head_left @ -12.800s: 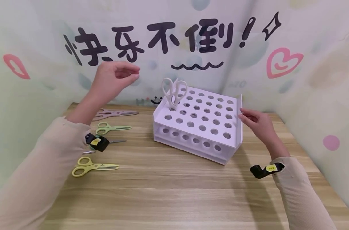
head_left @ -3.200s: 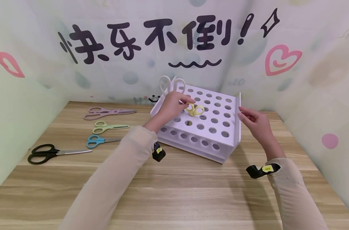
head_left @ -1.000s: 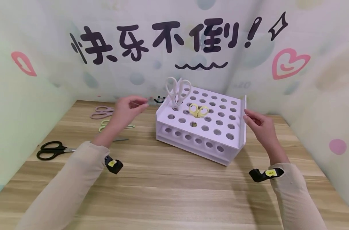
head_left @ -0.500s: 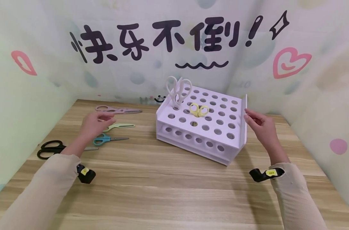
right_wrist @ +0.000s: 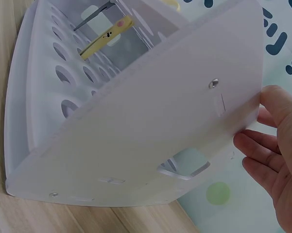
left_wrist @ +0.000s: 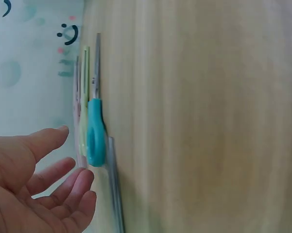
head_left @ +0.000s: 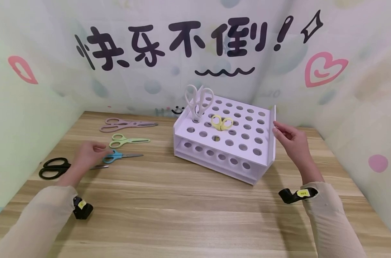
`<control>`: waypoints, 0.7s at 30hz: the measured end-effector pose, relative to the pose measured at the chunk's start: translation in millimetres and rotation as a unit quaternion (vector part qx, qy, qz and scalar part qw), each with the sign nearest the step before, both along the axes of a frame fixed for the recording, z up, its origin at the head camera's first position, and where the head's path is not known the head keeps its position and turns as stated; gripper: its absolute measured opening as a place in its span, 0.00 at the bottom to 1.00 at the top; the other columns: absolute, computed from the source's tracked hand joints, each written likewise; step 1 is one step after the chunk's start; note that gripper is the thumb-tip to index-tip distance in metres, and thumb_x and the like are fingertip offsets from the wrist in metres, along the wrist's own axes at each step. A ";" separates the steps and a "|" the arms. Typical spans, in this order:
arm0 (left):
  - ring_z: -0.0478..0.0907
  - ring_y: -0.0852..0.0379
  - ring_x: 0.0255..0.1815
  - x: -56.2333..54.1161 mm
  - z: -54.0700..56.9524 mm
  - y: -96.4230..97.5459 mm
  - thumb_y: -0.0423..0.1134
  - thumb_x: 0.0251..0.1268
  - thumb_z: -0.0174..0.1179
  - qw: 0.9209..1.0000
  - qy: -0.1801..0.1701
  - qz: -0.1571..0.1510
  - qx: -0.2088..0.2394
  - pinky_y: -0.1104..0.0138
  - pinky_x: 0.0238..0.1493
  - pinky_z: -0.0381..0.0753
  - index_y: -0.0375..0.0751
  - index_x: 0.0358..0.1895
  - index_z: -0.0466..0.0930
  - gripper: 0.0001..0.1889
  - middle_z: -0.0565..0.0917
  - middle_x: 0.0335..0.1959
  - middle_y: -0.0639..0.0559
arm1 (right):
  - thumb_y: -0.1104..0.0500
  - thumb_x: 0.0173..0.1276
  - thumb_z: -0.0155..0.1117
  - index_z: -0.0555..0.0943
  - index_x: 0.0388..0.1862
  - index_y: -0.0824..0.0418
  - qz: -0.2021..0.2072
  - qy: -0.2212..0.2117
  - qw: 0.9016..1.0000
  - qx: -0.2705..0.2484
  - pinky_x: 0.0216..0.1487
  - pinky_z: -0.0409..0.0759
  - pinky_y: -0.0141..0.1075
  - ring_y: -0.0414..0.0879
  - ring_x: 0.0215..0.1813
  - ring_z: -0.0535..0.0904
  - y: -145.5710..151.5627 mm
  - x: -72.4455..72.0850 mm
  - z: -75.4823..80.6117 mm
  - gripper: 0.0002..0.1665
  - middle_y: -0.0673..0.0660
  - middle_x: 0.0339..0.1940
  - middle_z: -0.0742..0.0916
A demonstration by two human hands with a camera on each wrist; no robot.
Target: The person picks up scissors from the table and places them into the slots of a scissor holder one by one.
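Note:
My left hand [head_left: 86, 157], fingers loosely spread and holding nothing, is at the handles of the blue scissors [head_left: 115, 156]. In the left wrist view a small gap shows between the fingertips and the blue scissors [left_wrist: 95, 133]. My right hand [head_left: 293, 143] pinches the edge of the side panel of the white rack [head_left: 221, 170], with thumb and fingers at the panel's edge in the right wrist view. White scissors [head_left: 198, 104] and yellow scissors [head_left: 222, 123] stand in holes of the rack, handles up. The yellow blades [right_wrist: 107, 39] show inside it.
Pink scissors [head_left: 127, 124] and light green scissors [head_left: 130, 141] lie behind the blue pair. Black scissors [head_left: 55, 168] lie at the left, partly behind my left hand. The wooden table [head_left: 182, 215] meets a printed cloth [head_left: 163, 86] at the back.
The yellow scissors went from the table into a rack hole, and my left hand let them go. It then moved left and down to the blue scissors. My right hand stayed at the rack.

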State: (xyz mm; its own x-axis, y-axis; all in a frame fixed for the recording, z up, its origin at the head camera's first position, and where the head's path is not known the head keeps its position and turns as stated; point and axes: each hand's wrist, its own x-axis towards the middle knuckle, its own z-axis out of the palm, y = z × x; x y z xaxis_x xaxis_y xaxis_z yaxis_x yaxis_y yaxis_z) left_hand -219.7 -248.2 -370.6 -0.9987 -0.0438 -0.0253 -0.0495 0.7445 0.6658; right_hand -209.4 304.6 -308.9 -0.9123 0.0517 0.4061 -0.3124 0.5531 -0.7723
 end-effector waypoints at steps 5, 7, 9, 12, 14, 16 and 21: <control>0.76 0.36 0.39 3.5 -5.4 -3.2 0.45 0.60 0.60 0.999 0.013 -0.003 -0.032 0.54 0.35 0.77 0.17 0.48 0.72 0.27 0.78 0.41 0.27 | 0.64 0.65 0.58 0.72 0.54 0.78 0.008 0.009 1.000 -0.006 0.34 0.71 0.16 0.25 0.35 0.75 -5.6 4.0 5.3 0.22 0.33 0.36 0.79; 0.76 0.36 0.39 4.2 -6.8 -4.3 0.45 0.60 0.60 0.999 0.007 -0.003 -0.040 0.55 0.34 0.77 0.17 0.48 0.72 0.28 0.78 0.40 0.27 | 0.65 0.65 0.58 0.72 0.54 0.78 0.008 0.011 1.000 -0.005 0.34 0.71 0.16 0.25 0.35 0.75 -6.4 4.2 5.7 0.21 0.33 0.36 0.79; 0.76 0.37 0.37 4.0 -7.6 -5.0 0.45 0.59 0.61 0.999 0.001 -0.004 -0.052 0.56 0.32 0.76 0.17 0.47 0.73 0.28 0.79 0.39 0.28 | 0.65 0.65 0.58 0.72 0.54 0.77 0.006 0.012 1.000 -0.001 0.34 0.71 0.16 0.25 0.35 0.75 -3.9 1.1 2.4 0.21 0.33 0.36 0.79; 0.75 0.43 0.31 2.8 -8.4 -5.5 0.45 0.57 0.63 0.997 -0.003 -0.008 -0.071 0.61 0.27 0.74 0.18 0.44 0.75 0.27 0.80 0.33 0.32 | 0.65 0.65 0.58 0.73 0.54 0.76 0.003 0.011 1.000 0.003 0.34 0.71 0.16 0.25 0.35 0.74 -0.1 -2.8 -1.8 0.21 0.33 0.37 0.79; 0.72 0.48 0.27 2.7 -7.1 -3.7 0.45 0.55 0.64 0.997 -0.005 -0.011 -0.080 0.64 0.24 0.71 0.19 0.39 0.77 0.25 0.79 0.28 0.36 | 0.64 0.65 0.58 0.73 0.54 0.76 0.004 0.010 1.000 0.003 0.34 0.71 0.16 0.25 0.35 0.74 0.4 -2.8 -2.2 0.21 0.34 0.38 0.79; 0.69 0.51 0.25 2.9 -6.1 -1.9 0.46 0.54 0.65 0.996 -0.005 -0.011 -0.086 0.67 0.22 0.67 0.21 0.33 0.79 0.23 0.77 0.24 0.42 | 0.64 0.65 0.58 0.73 0.54 0.76 0.005 0.010 1.000 0.001 0.33 0.71 0.16 0.25 0.35 0.74 -2.3 0.1 0.9 0.21 0.35 0.38 0.79; 0.64 0.52 0.23 3.8 -5.0 1.3 0.45 0.53 0.65 0.996 -0.012 -0.010 -0.093 0.66 0.22 0.62 0.28 0.24 0.78 0.19 0.72 0.19 0.47 | 0.63 0.66 0.58 0.73 0.55 0.75 -0.003 0.005 1.000 0.008 0.33 0.72 0.16 0.25 0.35 0.74 -1.3 0.2 0.9 0.21 0.39 0.40 0.80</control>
